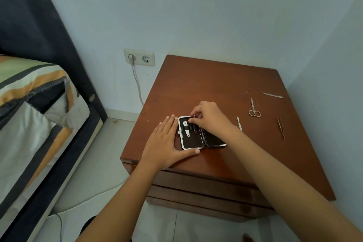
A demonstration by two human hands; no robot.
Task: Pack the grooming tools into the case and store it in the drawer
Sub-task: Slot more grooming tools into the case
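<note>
A small dark case with a silver rim lies open flat on the brown nightstand. A nail clipper sits under the strap in its left half. My left hand rests flat against the case's left edge, thumb along its front. My right hand pinches a thin metal tool at the top of the left half. Loose on the top lie small scissors, tweezers, a cuticle tool, a file and a thin pick.
Drawer fronts stack below the nightstand's front edge, all closed. A bed with a striped cover stands to the left. A wall socket holds a plug, and its white cable hangs to the floor.
</note>
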